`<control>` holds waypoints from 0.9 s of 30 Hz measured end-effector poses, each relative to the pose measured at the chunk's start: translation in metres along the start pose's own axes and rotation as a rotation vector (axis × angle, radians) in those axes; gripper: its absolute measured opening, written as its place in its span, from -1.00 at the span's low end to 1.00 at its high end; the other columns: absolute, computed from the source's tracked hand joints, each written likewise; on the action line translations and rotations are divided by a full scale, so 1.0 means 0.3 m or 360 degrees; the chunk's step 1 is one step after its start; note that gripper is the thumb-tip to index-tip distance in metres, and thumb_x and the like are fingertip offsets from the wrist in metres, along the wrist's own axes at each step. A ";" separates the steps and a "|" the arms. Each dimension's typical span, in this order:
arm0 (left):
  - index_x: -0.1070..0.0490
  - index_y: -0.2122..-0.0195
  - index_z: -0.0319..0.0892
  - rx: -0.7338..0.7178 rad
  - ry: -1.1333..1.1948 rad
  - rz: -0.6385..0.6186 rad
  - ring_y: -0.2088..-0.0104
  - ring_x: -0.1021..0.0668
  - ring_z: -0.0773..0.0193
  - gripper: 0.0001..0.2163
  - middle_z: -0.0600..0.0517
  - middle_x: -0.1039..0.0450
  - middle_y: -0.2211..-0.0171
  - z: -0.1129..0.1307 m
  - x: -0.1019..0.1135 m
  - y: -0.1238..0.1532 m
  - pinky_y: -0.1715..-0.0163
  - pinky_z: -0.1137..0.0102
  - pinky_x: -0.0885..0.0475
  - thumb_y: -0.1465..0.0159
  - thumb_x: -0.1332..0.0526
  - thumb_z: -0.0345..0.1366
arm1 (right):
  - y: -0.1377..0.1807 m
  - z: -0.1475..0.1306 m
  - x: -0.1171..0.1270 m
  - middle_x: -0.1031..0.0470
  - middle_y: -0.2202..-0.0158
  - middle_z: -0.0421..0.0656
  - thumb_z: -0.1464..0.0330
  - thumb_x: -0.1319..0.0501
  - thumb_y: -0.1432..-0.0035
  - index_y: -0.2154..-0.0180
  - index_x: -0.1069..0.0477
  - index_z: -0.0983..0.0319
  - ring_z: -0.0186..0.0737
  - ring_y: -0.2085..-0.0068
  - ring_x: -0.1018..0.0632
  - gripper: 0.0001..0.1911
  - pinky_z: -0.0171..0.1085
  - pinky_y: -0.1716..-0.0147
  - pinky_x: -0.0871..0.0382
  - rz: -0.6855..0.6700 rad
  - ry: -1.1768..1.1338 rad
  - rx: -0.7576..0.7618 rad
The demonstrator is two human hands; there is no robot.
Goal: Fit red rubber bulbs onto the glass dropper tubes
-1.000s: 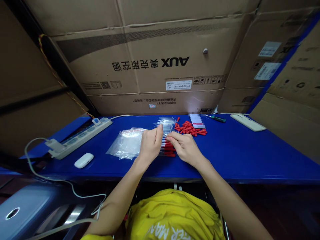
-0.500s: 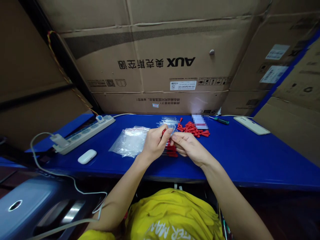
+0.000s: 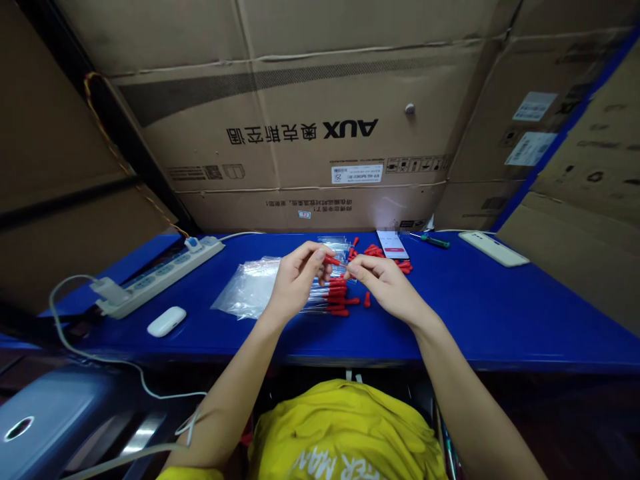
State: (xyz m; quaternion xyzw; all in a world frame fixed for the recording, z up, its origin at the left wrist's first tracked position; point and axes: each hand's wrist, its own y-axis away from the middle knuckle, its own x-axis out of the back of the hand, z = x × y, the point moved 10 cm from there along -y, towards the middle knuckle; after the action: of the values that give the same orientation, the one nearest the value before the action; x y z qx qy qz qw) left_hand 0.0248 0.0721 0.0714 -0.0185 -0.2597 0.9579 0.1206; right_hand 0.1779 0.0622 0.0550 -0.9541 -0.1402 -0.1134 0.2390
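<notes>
My left hand (image 3: 297,270) is closed, its thumb and fingers pinching a red rubber bulb (image 3: 332,261) that points to the right. My right hand (image 3: 383,277) pinches a thin clear glass tube at the bulb's narrow end; most of the tube is hidden by the fingers. Below the hands lies a stack of glass droppers (image 3: 336,291) with red bulbs at their right ends. Behind the hands is a pile of bare glass tubes (image 3: 334,244). Loose red bulbs (image 3: 373,251) lie beyond my right hand, and a single bulb (image 3: 367,299) sits nearer.
Clear plastic bags (image 3: 247,287) lie left of the droppers. Further left are a white case (image 3: 167,321) and a power strip (image 3: 165,273). A lit phone (image 3: 393,245), a green-handled screwdriver (image 3: 436,241) and a pale phone-like slab (image 3: 494,249) lie along the back. Cardboard (image 3: 300,87) walls the blue table.
My hands have moved slightly apart, and the red bulb between them now shows more fully. The view has shifted a little, uncovering more of the dropper stack and the single bulb beside it.
</notes>
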 end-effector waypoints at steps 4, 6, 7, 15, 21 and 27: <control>-0.60 0.20 -0.18 -0.0050 -0.0060 0.0025 0.49 -0.51 0.37 -0.70 0.06 -0.51 0.48 0.013 0.005 -0.005 0.48 0.48 -0.45 -0.45 -0.33 -0.01 | 0.008 -0.004 0.002 -0.65 0.28 -0.15 0.10 -0.19 -0.48 0.28 -0.56 0.18 -0.12 0.18 -0.61 -0.64 -0.20 0.12 -0.42 -0.0032 0.0043 0.0008; -0.63 0.20 -0.19 -0.0050 -0.0083 0.0032 0.48 -0.51 0.36 -0.70 0.05 -0.52 0.48 0.015 0.008 -0.004 0.47 0.47 -0.47 -0.43 -0.35 -0.02 | 0.010 -0.009 -0.001 -0.64 0.29 -0.15 0.11 -0.18 -0.49 0.27 -0.55 0.18 -0.11 0.17 -0.61 -0.64 -0.19 0.12 -0.41 -0.0041 0.0068 0.0025; -0.64 0.20 -0.19 -0.0045 -0.0089 0.0035 0.48 -0.52 0.35 -0.70 0.05 -0.53 0.48 0.016 0.010 -0.004 0.47 0.47 -0.47 -0.42 -0.36 -0.03 | 0.010 -0.012 -0.002 -0.64 0.29 -0.15 0.11 -0.18 -0.50 0.27 -0.54 0.18 -0.12 0.18 -0.61 -0.64 -0.19 0.12 -0.41 -0.0041 0.0083 0.0043; -0.70 0.21 -0.19 -0.0081 -0.0075 0.0116 0.49 -0.55 0.33 -0.75 0.03 -0.58 0.47 0.026 0.019 0.002 0.47 0.46 -0.50 -0.39 -0.39 -0.09 | 0.009 -0.021 -0.010 -0.56 0.31 -0.15 0.12 -0.15 -0.53 0.29 -0.48 0.19 -0.15 0.22 -0.54 -0.63 -0.21 0.16 -0.35 0.0008 0.0124 0.0106; -0.70 0.23 -0.19 -0.0093 -0.0151 0.0150 0.54 -0.54 0.33 -0.76 0.02 -0.61 0.48 0.022 0.025 0.004 0.50 0.43 -0.52 -0.38 -0.40 -0.10 | 0.011 -0.022 -0.022 -0.53 0.32 -0.15 0.07 -0.15 -0.52 0.29 -0.48 0.18 -0.14 0.23 -0.53 -0.60 -0.21 0.18 -0.34 -0.0007 0.0135 0.0065; -0.71 0.23 -0.19 -0.0202 -0.0265 0.0221 0.52 -0.56 0.34 -0.79 0.02 -0.62 0.46 0.038 0.030 0.013 0.47 0.44 -0.51 -0.40 -0.38 -0.16 | 0.013 -0.024 -0.026 -0.51 0.33 -0.15 0.10 -0.12 -0.53 0.29 -0.47 0.18 -0.15 0.25 -0.50 -0.61 -0.23 0.24 -0.29 0.0033 0.0209 0.0077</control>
State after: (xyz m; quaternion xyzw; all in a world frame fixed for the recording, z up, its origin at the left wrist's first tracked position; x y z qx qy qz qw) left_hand 0.0140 0.0653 0.0794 0.0355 -0.3271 0.9438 0.0306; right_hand 0.1708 0.0536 0.0572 -0.9400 -0.1171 -0.1697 0.2719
